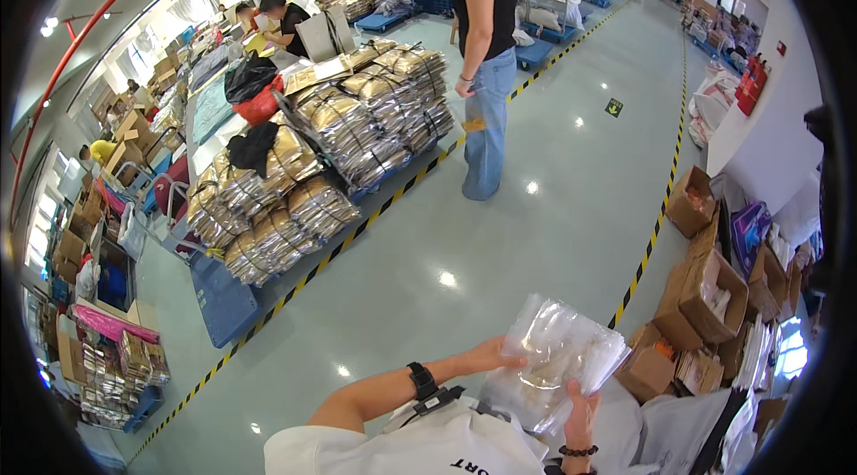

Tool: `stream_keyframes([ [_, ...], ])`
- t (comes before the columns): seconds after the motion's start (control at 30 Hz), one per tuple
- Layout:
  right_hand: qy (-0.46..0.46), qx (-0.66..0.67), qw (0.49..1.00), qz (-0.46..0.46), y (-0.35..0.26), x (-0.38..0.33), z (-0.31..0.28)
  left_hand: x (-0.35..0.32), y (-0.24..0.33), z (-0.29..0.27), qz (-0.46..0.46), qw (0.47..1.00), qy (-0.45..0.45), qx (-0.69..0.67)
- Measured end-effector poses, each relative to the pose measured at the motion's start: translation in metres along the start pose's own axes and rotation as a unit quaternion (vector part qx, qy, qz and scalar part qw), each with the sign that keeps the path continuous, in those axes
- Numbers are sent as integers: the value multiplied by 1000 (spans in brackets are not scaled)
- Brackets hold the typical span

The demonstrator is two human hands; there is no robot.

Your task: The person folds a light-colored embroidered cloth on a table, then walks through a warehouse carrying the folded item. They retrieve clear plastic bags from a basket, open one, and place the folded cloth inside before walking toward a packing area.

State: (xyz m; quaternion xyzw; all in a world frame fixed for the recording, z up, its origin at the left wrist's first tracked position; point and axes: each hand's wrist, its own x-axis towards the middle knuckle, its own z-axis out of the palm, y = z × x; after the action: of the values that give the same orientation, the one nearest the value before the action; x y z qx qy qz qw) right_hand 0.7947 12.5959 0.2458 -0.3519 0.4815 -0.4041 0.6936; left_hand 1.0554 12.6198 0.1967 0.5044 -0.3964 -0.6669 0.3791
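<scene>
A stack of clear plastic bags is held between my two hands, low in the picture and right of centre. My left hand grips its left edge, the fingers partly hidden by the plastic. On the near right side, my right hand closes round the edge with the thumb on top. Glare on the plastic hides whether anything lies inside the bags. A black band circles my left wrist, and a dark bead bracelet my right.
A person in a black shirt stands ahead. Strapped bundles of gold and silver packages are piled on the left, beside a blue flatbed cart. Open cardboard boxes line the right. Black-and-yellow floor tape borders the aisle.
</scene>
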Motion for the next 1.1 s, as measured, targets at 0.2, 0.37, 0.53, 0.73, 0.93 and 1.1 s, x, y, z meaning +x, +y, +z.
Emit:
stream_keyframes([
  [0.2, -47, -99, 993, 42, -94, 223, -31, 192, 68, -28, -43, 991, 93, -87],
  [0.37, -126, -98, 985, 64, -196, 391, -22, 323, 137, -53, -7, 983, 147, -113],
  [0.53, -97, -134, 984, 72, -247, 570, -8, 478, 190, -110, -11, 983, 158, -92],
  [0.73, -129, -138, 982, 3, -333, 736, 17, 646, 280, -172, 26, 983, 149, -99],
  [0.93, -182, -211, 960, -3, -402, 886, 43, 760, 348, -220, -19, 972, 217, -86],
  [1.1, -294, -372, 880, -4, -399, 1028, 86, 812, 332, -233, 76, 898, 379, -212],
])
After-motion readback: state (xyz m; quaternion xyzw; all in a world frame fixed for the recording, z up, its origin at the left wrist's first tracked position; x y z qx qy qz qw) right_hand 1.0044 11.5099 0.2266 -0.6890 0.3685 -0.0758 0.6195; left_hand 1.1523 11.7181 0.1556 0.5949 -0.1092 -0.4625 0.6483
